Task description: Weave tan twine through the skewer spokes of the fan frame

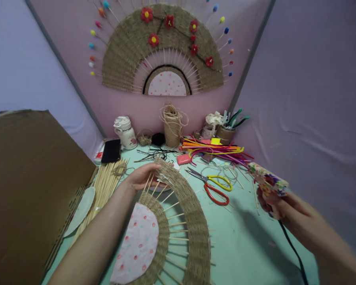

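Observation:
My left hand [146, 177] grips the upper end of a woven fan [195, 213], fingers closed at its sticks and outer band. The fan has a half-round cloth centre with small pink and red spots, a narrow woven ring, bare sticks, and a wide band of woven twine. Off to the right, my right hand [277, 204] is wrapped round a flower-patterned hot glue gun [268, 180], held above the table with its nozzle toward the left. A black cord hangs from its handle. Scissors [209, 184] with red and yellow handles lie partly open between the fan and the gun.
A finished fan [118, 63] with red flowers hangs on the back wall. Along the back stand a white bottle [125, 132], a twine spool [172, 128] and a tool pot [225, 134]. Pipe cleaners [216, 148], a phone [111, 151], bamboo sticks [106, 182] and cardboard [32, 190] lie around.

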{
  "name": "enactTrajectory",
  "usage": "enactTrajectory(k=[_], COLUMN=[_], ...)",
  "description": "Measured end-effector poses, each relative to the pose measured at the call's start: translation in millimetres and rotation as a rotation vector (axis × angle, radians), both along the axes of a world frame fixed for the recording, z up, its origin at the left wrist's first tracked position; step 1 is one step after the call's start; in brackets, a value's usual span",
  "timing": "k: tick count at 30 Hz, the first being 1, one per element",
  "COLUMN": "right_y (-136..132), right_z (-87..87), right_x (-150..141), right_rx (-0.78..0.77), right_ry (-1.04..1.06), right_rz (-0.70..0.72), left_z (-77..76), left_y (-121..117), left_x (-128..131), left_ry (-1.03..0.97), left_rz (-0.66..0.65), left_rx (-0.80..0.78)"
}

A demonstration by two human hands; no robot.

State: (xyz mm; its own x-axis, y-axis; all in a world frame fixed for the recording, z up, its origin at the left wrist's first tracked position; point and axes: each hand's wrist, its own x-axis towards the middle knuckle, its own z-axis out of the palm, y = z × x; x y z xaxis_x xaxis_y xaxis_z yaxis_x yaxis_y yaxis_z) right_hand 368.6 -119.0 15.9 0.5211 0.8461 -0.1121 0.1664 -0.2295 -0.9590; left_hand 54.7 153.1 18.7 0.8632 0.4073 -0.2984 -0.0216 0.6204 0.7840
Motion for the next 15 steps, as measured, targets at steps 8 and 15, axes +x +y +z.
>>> enactTrajectory(k=[8, 15], right_y=[64.2, 128.2], right_z=[23.6, 54.6], right_x=[-51.1, -77.5], right_rx=[-0.048, -0.016], right_ry=[-0.093, -0.131], right_rz=[0.291, 0.484], left_z=[-0.2, 10.1], left_y=[-1.0, 2.1], left_x=[0.4, -7.0], left_ry=[0.043, 0.089], left_rz=[0.036, 0.116], left_rx=[0.049, 0.092])
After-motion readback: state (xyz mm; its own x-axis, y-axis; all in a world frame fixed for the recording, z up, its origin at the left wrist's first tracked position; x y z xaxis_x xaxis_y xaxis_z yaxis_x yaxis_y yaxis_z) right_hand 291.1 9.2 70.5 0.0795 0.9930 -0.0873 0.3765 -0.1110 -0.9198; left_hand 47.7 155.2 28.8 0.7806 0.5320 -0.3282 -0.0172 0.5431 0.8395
